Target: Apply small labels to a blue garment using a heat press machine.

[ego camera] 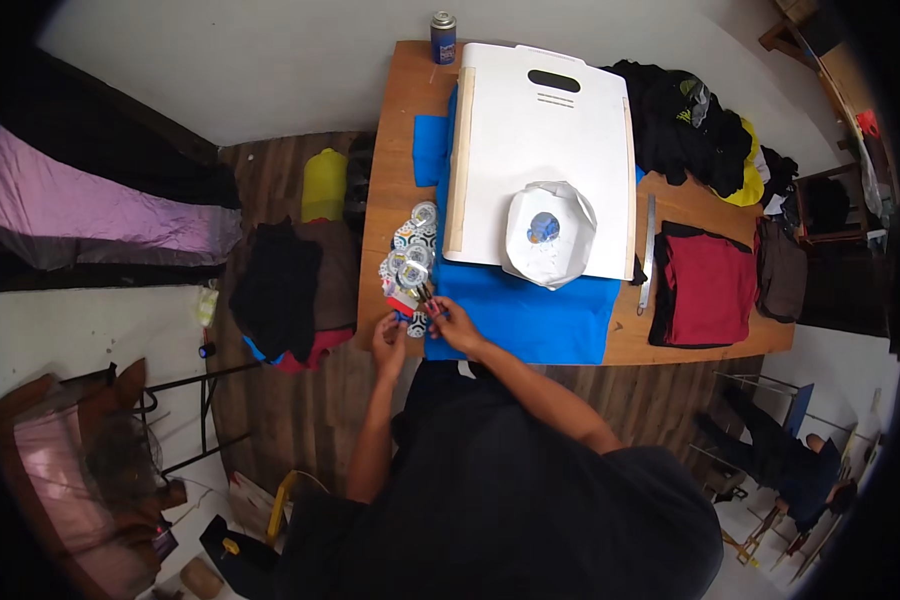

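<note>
My left hand (388, 346) is at the table's front left edge, its fingers on a small red, white and blue item (400, 306). Close beside it, my right hand (454, 326) grips a small tool with a pinkish handle (433, 306) and dark tips, its exact kind unclear. Just beyond both hands lie several round printed pieces (414, 265) in an overlapping pile. Blue fabric (529, 319) is spread to the right, partly beneath a white board (570, 142) with an oval slot. A white paper-like bowl (570, 259) sits on the board's near end.
A spray can (443, 37) stands at the wooden table's (401, 90) far left corner. A metal ruler (647, 255), folded red fabric (709, 292) and a dark clothing heap (667, 120) are at right. More folded clothes (277, 289) are left of the table. Another person (802, 465) is at lower right.
</note>
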Demonstrator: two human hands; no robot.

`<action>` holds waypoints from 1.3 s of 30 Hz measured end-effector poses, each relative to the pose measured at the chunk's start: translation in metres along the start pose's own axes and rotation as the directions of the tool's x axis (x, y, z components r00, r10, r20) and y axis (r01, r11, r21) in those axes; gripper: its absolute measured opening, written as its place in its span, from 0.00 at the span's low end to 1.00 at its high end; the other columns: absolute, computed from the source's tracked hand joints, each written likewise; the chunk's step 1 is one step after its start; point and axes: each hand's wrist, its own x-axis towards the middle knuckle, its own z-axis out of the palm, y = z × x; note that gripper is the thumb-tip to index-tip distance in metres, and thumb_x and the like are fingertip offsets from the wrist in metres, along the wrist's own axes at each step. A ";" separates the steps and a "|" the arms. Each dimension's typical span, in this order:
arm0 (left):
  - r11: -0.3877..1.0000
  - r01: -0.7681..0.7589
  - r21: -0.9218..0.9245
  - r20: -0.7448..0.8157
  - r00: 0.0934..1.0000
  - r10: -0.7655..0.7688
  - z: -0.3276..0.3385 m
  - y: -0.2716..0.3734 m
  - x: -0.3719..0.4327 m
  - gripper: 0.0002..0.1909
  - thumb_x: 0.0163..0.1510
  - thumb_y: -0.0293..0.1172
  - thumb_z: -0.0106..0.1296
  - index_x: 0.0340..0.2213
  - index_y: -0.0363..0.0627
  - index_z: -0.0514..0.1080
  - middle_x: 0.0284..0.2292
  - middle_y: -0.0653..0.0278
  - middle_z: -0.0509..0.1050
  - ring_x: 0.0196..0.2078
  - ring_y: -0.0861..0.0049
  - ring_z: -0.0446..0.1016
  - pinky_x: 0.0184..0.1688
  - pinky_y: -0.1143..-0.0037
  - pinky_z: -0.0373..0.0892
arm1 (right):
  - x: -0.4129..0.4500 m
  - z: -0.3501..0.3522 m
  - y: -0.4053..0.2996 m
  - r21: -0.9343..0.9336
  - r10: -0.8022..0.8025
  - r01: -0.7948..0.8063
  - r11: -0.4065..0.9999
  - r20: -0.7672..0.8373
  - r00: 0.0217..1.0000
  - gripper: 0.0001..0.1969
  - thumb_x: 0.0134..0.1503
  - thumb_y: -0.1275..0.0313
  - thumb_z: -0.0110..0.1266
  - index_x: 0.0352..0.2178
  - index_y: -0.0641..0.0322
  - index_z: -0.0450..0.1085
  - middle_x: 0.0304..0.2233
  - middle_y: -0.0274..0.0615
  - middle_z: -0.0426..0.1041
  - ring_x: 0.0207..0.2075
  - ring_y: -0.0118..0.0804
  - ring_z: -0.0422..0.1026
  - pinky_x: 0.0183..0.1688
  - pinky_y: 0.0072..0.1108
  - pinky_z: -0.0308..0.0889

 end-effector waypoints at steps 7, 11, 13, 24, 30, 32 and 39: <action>0.999 -0.031 0.039 0.204 0.979 0.022 -0.021 -0.004 -0.001 0.16 0.56 0.33 0.55 0.45 0.42 0.71 0.37 0.66 0.76 0.36 0.86 0.72 0.37 0.83 0.65 | 0.055 0.031 0.028 -0.130 -0.078 0.035 0.991 -0.342 0.936 0.14 0.57 0.80 0.50 0.46 0.64 0.65 0.40 0.40 0.72 0.30 0.25 0.73 0.32 0.16 0.69; 0.998 -0.066 0.023 0.193 0.979 0.060 -0.024 -0.001 0.007 0.15 0.56 0.32 0.55 0.44 0.43 0.72 0.36 0.65 0.76 0.39 0.83 0.73 0.37 0.82 0.65 | 0.058 0.030 0.041 -0.119 -0.242 0.211 0.970 -0.405 0.882 0.15 0.56 0.81 0.50 0.46 0.64 0.66 0.43 0.41 0.72 0.39 0.27 0.73 0.40 0.17 0.68; 0.995 -0.100 -0.002 0.200 0.975 0.098 -0.026 -0.005 0.010 0.14 0.55 0.31 0.56 0.44 0.42 0.72 0.36 0.65 0.76 0.39 0.82 0.73 0.37 0.82 0.66 | 0.050 0.028 0.043 -0.219 -0.299 0.237 0.947 -0.319 0.899 0.14 0.57 0.79 0.51 0.46 0.64 0.67 0.44 0.41 0.72 0.41 0.27 0.72 0.41 0.18 0.68; 0.977 -0.200 -0.076 0.378 0.900 0.214 0.010 0.012 0.038 0.14 0.56 0.31 0.55 0.42 0.40 0.71 0.33 0.66 0.76 0.30 0.87 0.70 0.32 0.84 0.65 | -0.077 -0.069 -0.048 0.053 -0.198 0.334 0.941 -0.714 0.672 0.12 0.65 0.61 0.43 0.40 0.59 0.62 0.39 0.42 0.68 0.35 0.32 0.71 0.36 0.23 0.70; 0.937 -0.295 -0.187 0.398 0.849 0.347 0.053 0.101 0.046 0.13 0.56 0.30 0.55 0.41 0.39 0.71 0.25 0.71 0.71 0.25 0.91 0.65 0.27 0.86 0.61 | -0.078 -0.123 -0.125 -0.177 -0.338 0.327 0.928 -0.766 0.546 0.26 0.60 0.58 0.51 0.53 0.62 0.56 0.45 0.47 0.64 0.40 0.34 0.69 0.35 0.25 0.72; 0.945 -0.283 -0.166 0.457 0.827 0.327 0.061 0.123 0.050 0.15 0.55 0.30 0.56 0.43 0.38 0.70 0.25 0.72 0.68 0.21 0.92 0.61 0.24 0.87 0.59 | -0.063 -0.119 -0.130 -0.325 -0.367 0.178 0.929 -0.731 0.575 0.30 0.57 0.66 0.55 0.56 0.63 0.52 0.46 0.48 0.63 0.40 0.35 0.69 0.34 0.23 0.72; 0.935 -0.081 -0.345 0.416 0.880 0.230 0.063 0.186 0.031 0.32 0.57 0.38 0.54 0.56 0.41 0.53 0.40 0.62 0.68 0.34 0.85 0.68 0.30 0.84 0.68 | -0.034 -0.064 -0.086 -0.350 -0.532 0.402 0.846 -0.518 0.670 0.29 0.55 0.77 0.54 0.56 0.64 0.51 0.49 0.46 0.61 0.43 0.35 0.68 0.39 0.21 0.71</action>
